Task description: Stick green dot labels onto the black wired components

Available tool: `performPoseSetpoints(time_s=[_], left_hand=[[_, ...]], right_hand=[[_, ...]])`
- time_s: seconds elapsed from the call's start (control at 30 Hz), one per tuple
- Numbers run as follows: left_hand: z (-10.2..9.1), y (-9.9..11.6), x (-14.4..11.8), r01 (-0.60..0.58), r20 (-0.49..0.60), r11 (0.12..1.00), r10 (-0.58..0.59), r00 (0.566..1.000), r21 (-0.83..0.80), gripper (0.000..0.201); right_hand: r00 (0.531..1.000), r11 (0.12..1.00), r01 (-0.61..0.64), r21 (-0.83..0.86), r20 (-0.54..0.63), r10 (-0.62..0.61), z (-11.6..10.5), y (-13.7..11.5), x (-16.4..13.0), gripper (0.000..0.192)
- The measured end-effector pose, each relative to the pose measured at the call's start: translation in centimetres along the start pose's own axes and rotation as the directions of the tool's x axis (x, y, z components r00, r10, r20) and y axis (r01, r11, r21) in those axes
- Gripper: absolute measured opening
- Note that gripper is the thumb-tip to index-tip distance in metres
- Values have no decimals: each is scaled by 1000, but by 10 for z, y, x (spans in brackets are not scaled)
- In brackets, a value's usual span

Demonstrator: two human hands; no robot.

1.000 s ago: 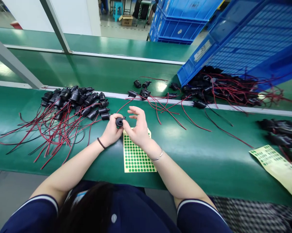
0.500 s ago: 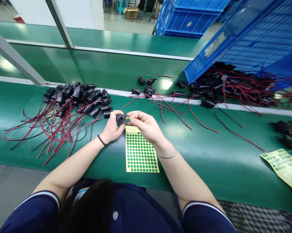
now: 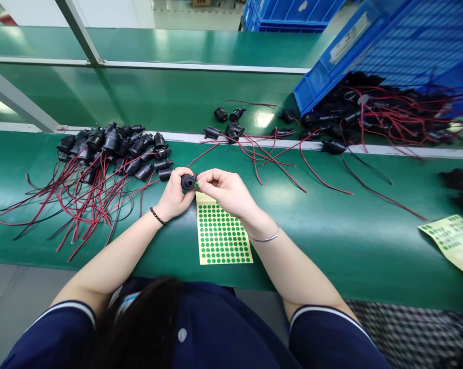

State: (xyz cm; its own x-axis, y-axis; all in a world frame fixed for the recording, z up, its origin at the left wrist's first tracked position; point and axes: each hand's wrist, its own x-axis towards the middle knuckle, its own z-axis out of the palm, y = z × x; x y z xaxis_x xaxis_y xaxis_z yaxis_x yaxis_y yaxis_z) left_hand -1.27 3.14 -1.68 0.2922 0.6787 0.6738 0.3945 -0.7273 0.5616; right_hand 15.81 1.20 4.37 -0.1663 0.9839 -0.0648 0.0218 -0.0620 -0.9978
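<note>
Centre: the green table top (image 3: 331, 246) bears the yellow sheet of round green stickers (image 3: 221, 236).
12 o'clock of the sheet: the left hand (image 3: 175, 195) and the right hand (image 3: 225, 192) meet just above its far edge, with the small round black plastic part (image 3: 188, 181) between them.
10 o'clock: the heap of black connectors with red and black wires (image 3: 100, 164), left of the hands.
1 o'clock: the tilted blue plastic crate (image 3: 388, 46), wired parts spilling from its mouth, behind the white strip (image 3: 408, 151).
3 o'clock: a second yellow sticker sheet (image 3: 452, 243) at the table's right edge.
</note>
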Motion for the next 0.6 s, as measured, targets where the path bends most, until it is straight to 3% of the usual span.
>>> performPoseSetpoints(time_s=[0.33,0.6], left_hand=[[1,-3,-4,0,37,1000,-1,999,24,42],[0,-5,-4,-4,57,998,1,998,57,42]], right_hand=[[988,967,119,-224,-66,-137,2,0,-2,7],[974,919,172,-355,-82,-214,4,-4,-4,5]])
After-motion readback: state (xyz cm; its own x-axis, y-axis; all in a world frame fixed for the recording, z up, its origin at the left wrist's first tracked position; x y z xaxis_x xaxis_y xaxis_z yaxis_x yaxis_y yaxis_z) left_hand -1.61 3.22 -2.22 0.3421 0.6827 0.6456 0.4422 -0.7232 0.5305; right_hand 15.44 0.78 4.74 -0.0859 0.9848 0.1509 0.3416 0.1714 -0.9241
